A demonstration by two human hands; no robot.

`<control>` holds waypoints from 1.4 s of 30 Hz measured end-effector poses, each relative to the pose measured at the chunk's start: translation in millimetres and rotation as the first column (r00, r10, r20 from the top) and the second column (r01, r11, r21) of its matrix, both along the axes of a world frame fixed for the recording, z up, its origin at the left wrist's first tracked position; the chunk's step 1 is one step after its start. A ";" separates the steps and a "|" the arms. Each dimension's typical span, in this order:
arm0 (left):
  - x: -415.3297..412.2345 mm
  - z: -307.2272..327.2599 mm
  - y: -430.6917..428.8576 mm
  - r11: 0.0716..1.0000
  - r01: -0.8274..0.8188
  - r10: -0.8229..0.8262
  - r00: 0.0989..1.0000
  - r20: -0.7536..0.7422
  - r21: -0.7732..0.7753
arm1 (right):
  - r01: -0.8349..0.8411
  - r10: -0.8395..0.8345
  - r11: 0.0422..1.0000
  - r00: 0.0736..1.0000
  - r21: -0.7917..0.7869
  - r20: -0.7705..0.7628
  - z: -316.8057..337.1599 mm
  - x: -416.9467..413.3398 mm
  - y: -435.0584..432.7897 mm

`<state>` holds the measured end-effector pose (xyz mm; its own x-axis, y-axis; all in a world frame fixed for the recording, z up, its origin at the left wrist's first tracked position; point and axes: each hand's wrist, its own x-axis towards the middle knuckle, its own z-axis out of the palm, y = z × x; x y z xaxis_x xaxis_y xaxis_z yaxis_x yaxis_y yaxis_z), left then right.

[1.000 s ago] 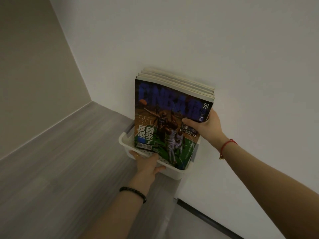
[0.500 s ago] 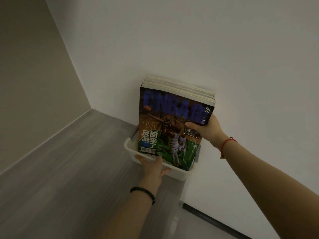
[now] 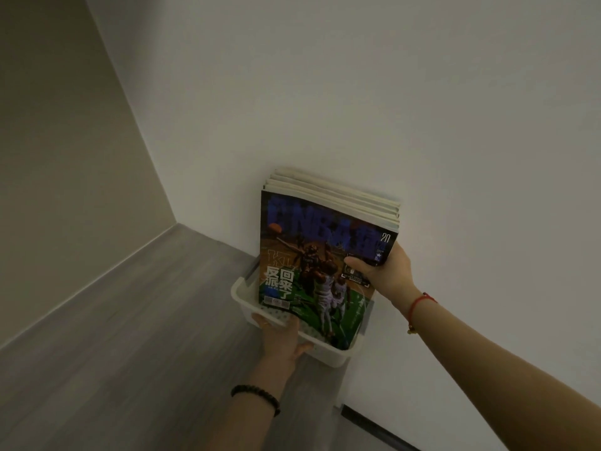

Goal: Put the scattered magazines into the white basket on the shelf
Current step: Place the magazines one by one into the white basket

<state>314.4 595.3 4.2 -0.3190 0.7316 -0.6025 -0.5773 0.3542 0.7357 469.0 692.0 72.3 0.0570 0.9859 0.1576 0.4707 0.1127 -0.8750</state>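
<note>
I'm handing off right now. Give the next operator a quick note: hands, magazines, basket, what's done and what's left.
Left hand: gripping the near rim of the basket, steadying it on the shelf.
Right hand: clamped on the right edge of the magazines, thumb across the front cover.
Magazines: one stack, standing upright inside the basket, backs toward the wall, tops well above the rim.
Done: the stack is in the basket.
Left: let go with both hands and check the stack stays up. No other magazines are in view; look around for strays.
</note>
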 end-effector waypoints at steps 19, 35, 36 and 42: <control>0.9 22.6 -0.1 0.997 -0.057 0.072 0.938 -0.339 0.056 | -0.021 0.030 0.997 0.992 0.075 -0.123 -1.5 1.4 -4.2; -79.8 105.0 129.6 0.840 0.470 -0.199 0.731 -0.653 0.270 | -0.015 0.016 1.000 0.999 0.012 -0.043 -32.1 -1.0 -12.7; -81.3 105.1 130.8 0.852 0.446 -0.191 0.752 -0.631 0.275 | -0.015 0.016 0.999 0.999 0.030 -0.032 -30.4 -3.2 -12.0; -92.9 99.3 133.7 0.869 0.377 -0.134 0.802 -0.582 0.320 | 0.022 -0.021 0.999 0.998 0.029 -0.059 -27.6 -11.5 -10.6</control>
<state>221.5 729.1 103.5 -0.2585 0.9655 -0.0306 0.0112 0.0347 0.9993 457.5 681.4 44.7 0.0883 0.9791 0.1830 0.4212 0.1297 -0.8976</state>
